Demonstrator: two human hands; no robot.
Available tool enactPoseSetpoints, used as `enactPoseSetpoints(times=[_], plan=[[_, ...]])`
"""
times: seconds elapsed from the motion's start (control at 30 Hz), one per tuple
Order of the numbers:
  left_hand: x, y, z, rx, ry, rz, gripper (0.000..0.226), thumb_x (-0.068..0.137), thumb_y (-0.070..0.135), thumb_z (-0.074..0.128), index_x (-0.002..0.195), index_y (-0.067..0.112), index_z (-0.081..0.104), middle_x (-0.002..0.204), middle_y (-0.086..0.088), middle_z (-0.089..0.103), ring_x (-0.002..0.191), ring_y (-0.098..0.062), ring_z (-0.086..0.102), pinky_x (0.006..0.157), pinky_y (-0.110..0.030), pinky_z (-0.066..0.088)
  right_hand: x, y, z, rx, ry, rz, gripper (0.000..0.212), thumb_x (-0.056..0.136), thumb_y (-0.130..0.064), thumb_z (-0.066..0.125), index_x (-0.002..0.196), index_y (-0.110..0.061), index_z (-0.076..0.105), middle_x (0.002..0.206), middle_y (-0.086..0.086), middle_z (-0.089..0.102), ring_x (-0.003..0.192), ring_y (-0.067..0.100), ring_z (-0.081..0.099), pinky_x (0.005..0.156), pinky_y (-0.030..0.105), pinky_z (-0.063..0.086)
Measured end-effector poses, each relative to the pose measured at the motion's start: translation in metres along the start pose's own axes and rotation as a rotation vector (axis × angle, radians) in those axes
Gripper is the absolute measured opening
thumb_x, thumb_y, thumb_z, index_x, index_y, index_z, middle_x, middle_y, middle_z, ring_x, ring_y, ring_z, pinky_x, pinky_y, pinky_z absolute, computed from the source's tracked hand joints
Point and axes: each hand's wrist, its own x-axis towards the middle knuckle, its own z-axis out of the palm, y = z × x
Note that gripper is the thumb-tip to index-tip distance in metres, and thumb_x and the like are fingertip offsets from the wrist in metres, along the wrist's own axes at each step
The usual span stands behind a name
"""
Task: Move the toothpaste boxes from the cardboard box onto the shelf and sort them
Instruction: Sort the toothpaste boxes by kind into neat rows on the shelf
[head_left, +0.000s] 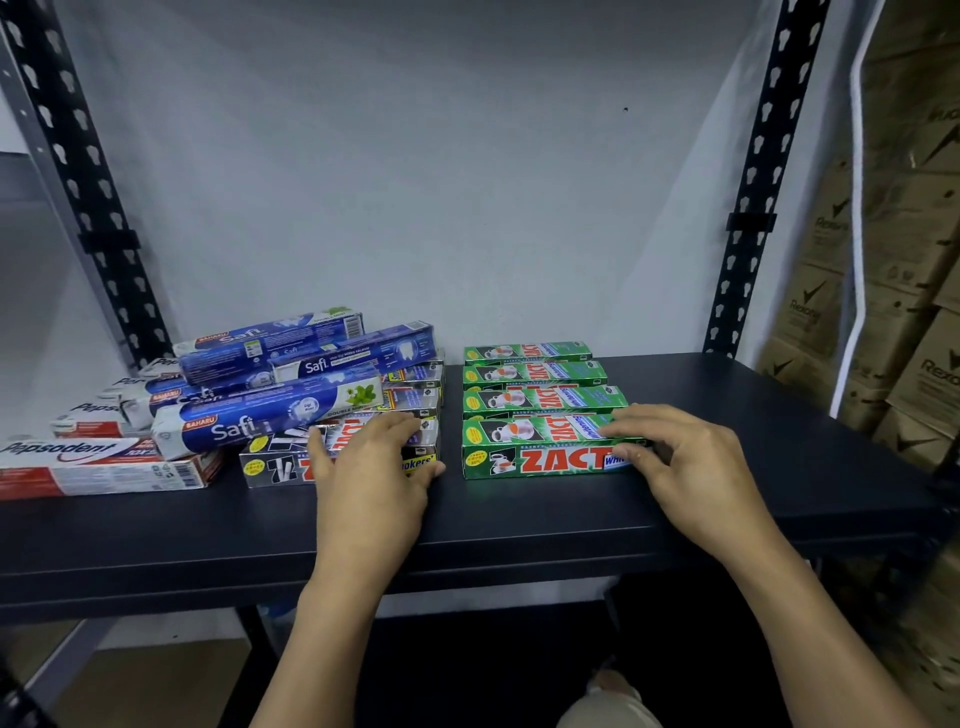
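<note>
On the dark shelf (519, 519) lie several toothpaste boxes. Green Zact boxes (535, 400) form a neat row at the middle right; my right hand (675, 457) grips the right end of the front green Zact box (540, 457), fingers on top and thumb on its front face. Silver Zact boxes (415, 384) sit in a row to the left; my left hand (369, 467) grips the front silver Zact box (275, 465). Blue Safi boxes (270, 410) are piled loosely over the silver ones. Red and white Pepsodent boxes (98, 467) lie at the far left.
Black perforated uprights (753, 182) frame the shelf, with a pale wall behind. Stacked brown cartons (904, 312) stand to the right beyond a white curved tube (857, 208). The shelf's right part (779, 441) is bare. No cardboard source box shows.
</note>
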Motion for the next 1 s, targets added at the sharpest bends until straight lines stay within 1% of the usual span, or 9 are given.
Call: enactPoseSetpoints(times=[0.33, 0.43, 0.53, 0.7, 0.77, 0.83, 0.9, 0.97, 1.0], plan=[[-0.002, 0.001, -0.001, -0.012, 0.007, -0.017, 0.044, 0.083, 0.036, 0.077, 0.125, 0.026, 0.066, 0.135, 0.012, 0.060, 0.125, -0.012, 0.056, 0.120, -0.055, -0.001, 0.001, -0.002, 0.001, 0.021, -0.020, 0.020, 0.025, 0.081, -0.005, 0.079, 0.097, -0.025, 0.080, 0.106, -0.013, 0.071, 0.109, -0.006, 0.059, 0.093, 0.011, 0.046], [-0.002, 0.002, -0.002, -0.013, 0.002, -0.025, 0.045, 0.083, 0.036, 0.077, 0.125, 0.026, 0.066, 0.135, 0.012, 0.061, 0.125, -0.012, 0.056, 0.120, -0.055, -0.001, 0.000, -0.003, 0.002, 0.026, -0.016, 0.022, 0.025, 0.082, -0.006, 0.078, 0.098, -0.025, 0.080, 0.107, -0.013, 0.071, 0.109, -0.011, 0.058, 0.095, 0.017, 0.048], [-0.001, 0.002, -0.002, -0.011, -0.002, -0.023, 0.045, 0.083, 0.036, 0.076, 0.126, 0.026, 0.065, 0.136, 0.012, 0.060, 0.125, -0.012, 0.056, 0.120, -0.054, -0.002, 0.000, -0.004, 0.002, 0.020, -0.016, 0.019, 0.026, 0.082, -0.005, 0.078, 0.098, -0.025, 0.080, 0.107, -0.013, 0.071, 0.107, -0.018, 0.055, 0.095, 0.017, 0.048], [-0.002, 0.000, -0.003, -0.055, -0.011, 0.012, 0.045, 0.083, 0.031, 0.077, 0.126, 0.028, 0.063, 0.135, 0.012, 0.059, 0.124, -0.012, 0.055, 0.119, -0.056, -0.001, 0.000, -0.011, -0.002, 0.018, -0.038, 0.072, 0.023, 0.083, -0.013, 0.078, 0.101, -0.027, 0.079, 0.113, -0.014, 0.069, 0.108, -0.005, 0.059, 0.088, 0.005, 0.041], [-0.002, -0.004, -0.007, -0.096, 0.008, 0.031, 0.045, 0.085, 0.027, 0.077, 0.127, 0.028, 0.063, 0.135, 0.011, 0.059, 0.126, -0.013, 0.054, 0.121, -0.057, 0.005, 0.003, -0.019, -0.002, 0.017, -0.054, 0.089, 0.024, 0.085, -0.021, 0.076, 0.108, -0.028, 0.076, 0.119, -0.015, 0.066, 0.115, -0.003, 0.056, 0.096, 0.011, 0.040], [-0.001, -0.013, -0.012, -0.166, 0.073, 0.085, 0.040, 0.086, 0.021, 0.075, 0.124, 0.025, 0.066, 0.130, 0.007, 0.062, 0.123, -0.017, 0.056, 0.117, -0.058, 0.025, 0.009, -0.031, 0.002, -0.010, -0.070, 0.060, 0.027, 0.087, -0.025, 0.074, 0.113, -0.029, 0.074, 0.122, -0.018, 0.062, 0.120, 0.000, 0.053, 0.103, 0.020, 0.040], [0.003, -0.031, -0.022, -0.215, 0.204, 0.134, 0.033, 0.085, 0.013, 0.075, 0.118, 0.018, 0.070, 0.123, 0.001, 0.066, 0.116, -0.020, 0.060, 0.108, -0.048, 0.043, 0.018, -0.048, 0.012, -0.035, -0.112, -0.010, 0.029, 0.089, -0.027, 0.072, 0.118, -0.029, 0.071, 0.123, -0.018, 0.062, 0.122, 0.003, 0.051, 0.108, 0.026, 0.037], [0.010, -0.054, -0.037, -0.195, 0.333, 0.109, 0.027, 0.085, 0.010, 0.074, 0.113, 0.012, 0.073, 0.120, -0.004, 0.066, 0.112, -0.022, 0.061, 0.103, -0.036, 0.045, 0.031, -0.069, 0.027, -0.022, -0.177, -0.094, 0.030, 0.090, -0.027, 0.071, 0.120, -0.030, 0.070, 0.125, -0.015, 0.064, 0.123, 0.005, 0.052, 0.109, 0.025, 0.035], [0.015, -0.067, -0.044, -0.164, 0.371, 0.078, 0.026, 0.086, 0.012, 0.073, 0.112, 0.011, 0.072, 0.121, -0.005, 0.065, 0.112, -0.023, 0.060, 0.102, -0.037, 0.045, 0.038, -0.079, 0.037, -0.013, -0.210, -0.137, 0.030, 0.090, -0.026, 0.070, 0.120, -0.030, 0.069, 0.126, -0.013, 0.065, 0.123, 0.005, 0.053, 0.108, 0.023, 0.034]])
